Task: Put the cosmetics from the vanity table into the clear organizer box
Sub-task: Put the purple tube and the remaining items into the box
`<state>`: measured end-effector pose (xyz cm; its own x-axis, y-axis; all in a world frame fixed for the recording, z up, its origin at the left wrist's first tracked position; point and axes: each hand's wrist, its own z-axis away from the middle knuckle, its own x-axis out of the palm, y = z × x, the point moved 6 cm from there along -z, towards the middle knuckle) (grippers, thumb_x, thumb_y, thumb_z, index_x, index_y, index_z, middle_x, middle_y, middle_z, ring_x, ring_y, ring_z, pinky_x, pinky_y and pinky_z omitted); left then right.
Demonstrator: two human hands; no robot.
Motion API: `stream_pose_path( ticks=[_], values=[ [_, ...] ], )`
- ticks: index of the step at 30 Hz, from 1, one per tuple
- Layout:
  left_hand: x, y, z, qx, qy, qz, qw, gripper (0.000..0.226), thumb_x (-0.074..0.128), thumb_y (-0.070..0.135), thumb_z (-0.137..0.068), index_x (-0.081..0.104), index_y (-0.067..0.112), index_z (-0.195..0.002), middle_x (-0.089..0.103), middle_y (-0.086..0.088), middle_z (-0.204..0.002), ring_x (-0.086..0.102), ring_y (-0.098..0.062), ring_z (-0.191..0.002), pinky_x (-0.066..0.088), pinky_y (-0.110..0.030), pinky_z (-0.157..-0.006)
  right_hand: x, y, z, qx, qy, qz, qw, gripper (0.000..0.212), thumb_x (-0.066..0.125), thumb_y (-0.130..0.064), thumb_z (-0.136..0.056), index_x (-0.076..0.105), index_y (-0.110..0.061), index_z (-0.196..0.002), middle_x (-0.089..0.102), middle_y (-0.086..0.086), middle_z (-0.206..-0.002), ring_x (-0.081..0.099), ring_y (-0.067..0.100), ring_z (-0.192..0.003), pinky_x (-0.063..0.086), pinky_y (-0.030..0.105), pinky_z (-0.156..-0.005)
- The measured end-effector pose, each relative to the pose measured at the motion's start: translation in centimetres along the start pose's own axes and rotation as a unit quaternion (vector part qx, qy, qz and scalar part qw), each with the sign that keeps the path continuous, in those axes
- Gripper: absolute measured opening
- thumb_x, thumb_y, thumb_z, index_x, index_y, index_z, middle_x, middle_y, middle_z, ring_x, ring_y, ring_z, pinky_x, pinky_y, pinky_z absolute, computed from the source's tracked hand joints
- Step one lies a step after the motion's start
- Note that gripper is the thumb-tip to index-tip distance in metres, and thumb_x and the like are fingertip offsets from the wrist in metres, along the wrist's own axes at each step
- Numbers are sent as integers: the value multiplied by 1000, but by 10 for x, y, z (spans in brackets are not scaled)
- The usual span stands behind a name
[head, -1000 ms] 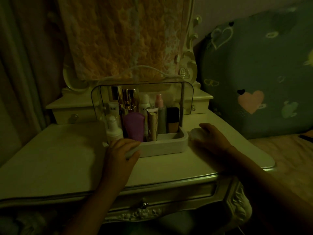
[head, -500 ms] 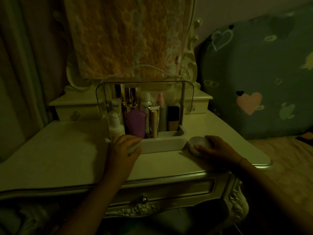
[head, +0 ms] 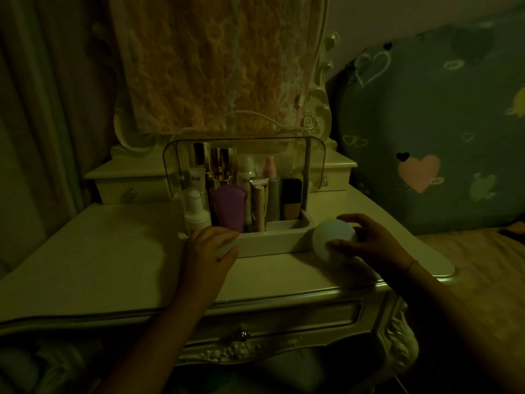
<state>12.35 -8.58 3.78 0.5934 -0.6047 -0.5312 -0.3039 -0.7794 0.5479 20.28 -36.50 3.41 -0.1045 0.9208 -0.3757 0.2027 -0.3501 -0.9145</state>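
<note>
The clear organizer box [head: 270, 243] stands at the middle of the vanity table [head: 113, 251], its see-through lid raised behind it. Inside stand several cosmetics: a purple tube [head: 230, 207], a white pump bottle [head: 196, 210], gold-capped tubes [head: 220, 166] and a dark foundation bottle [head: 291, 199]. My left hand [head: 208, 248] grips the box's white front rim at its left end. My right hand [head: 369, 241] holds a round white compact [head: 331, 240] tilted up on edge, just right of the box.
A mirror draped with an orange lace cloth [head: 216, 61] rises behind the box, with small drawers [head: 130, 189] on either side. A large cushion with hearts [head: 431, 137] leans at the right, beside a bed. A curtain [head: 42, 109] hangs at the left.
My right hand has closed on the round white compact and tipped it up off the table beside the box. My left hand stays on the box's front rim.
</note>
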Motion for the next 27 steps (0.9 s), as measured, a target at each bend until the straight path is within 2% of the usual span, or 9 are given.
stream_pose_path(
  ticks=[3, 6, 11, 13, 16, 18, 21, 23, 27],
  values=[
    [0, 0, 0, -1, -2, 0, 1000, 26, 72, 3, -73, 70, 10, -98, 62, -4, -98, 50, -19, -99, 35, -29, -89, -2, -11, -4, -25, 21, -60, 998, 43, 73, -10, -71, 57, -12, -112, 61, 13, -108, 59, 28, -94, 53, 35, -74],
    [0, 0, 0, -5, -2, 3, 1000, 27, 72, 4, -73, 70, 10, -99, 61, -3, -97, 50, -18, -99, 34, -28, -89, 1, -24, -10, -43, 23, -121, 991, 38, 73, -12, -70, 61, -13, -105, 64, 4, -101, 61, 21, -94, 54, 32, -73],
    [-1, 1, 1, -5, 1, 5, 1000, 25, 72, 4, -73, 70, 9, -98, 60, -2, -96, 50, -17, -98, 34, -28, -88, 23, -36, -30, -57, 22, -170, 984, 33, 72, -10, -72, 62, -12, -103, 65, 3, -99, 62, 16, -91, 56, 22, -63],
    [-1, 2, 0, 3, -2, 2, 1000, 25, 72, 4, -72, 70, 8, -97, 63, -6, -96, 51, -20, -97, 36, -30, -87, 32, -39, -39, -57, 19, -180, 982, 29, 72, -10, -73, 62, -12, -100, 66, 3, -96, 63, 17, -90, 55, 19, -61],
    [-1, 2, 0, 6, -3, 4, 1000, 25, 72, 3, -72, 70, 8, -96, 64, -8, -95, 53, -23, -96, 39, -34, -88, 42, -37, -52, -47, 20, -188, 981, 39, 72, -8, -73, 59, -2, -109, 66, 10, -102, 63, 21, -93, 53, 22, -66],
    [-1, 1, -1, 8, -2, 7, 1000, 25, 72, 2, -71, 70, 8, -95, 64, -7, -94, 53, -21, -95, 38, -32, -87, 48, -34, -58, -41, 21, -191, 981, 42, 72, -8, -72, 58, -3, -111, 65, 10, -105, 62, 21, -94, 53, 26, -71],
    [-1, 0, -1, 0, 2, 12, 1000, 26, 73, 1, -70, 71, 10, -95, 63, -5, -94, 52, -21, -95, 37, -32, -88, 52, -28, -64, -33, 19, -185, 982, 41, 72, -10, -73, 58, -5, -111, 65, 9, -104, 62, 20, -93, 53, 28, -70],
    [-1, 0, -2, 4, 2, 9, 1000, 25, 73, 2, -70, 71, 10, -94, 63, -5, -93, 53, -22, -95, 38, -33, -88, 55, -26, -65, -35, 13, -170, 985, 40, 71, -11, -74, 59, -5, -112, 66, 7, -101, 63, 17, -90, 52, 24, -66],
    [-1, 0, -1, 7, 2, 9, 1000, 24, 73, 4, -72, 71, 10, -95, 63, -4, -94, 54, -22, -95, 40, -34, -88, 61, -23, -64, -55, 5, -166, 985, 32, 69, -9, -77, 61, -6, -108, 66, -1, -89, 66, 0, -71, 49, 8, -55]
  ],
)
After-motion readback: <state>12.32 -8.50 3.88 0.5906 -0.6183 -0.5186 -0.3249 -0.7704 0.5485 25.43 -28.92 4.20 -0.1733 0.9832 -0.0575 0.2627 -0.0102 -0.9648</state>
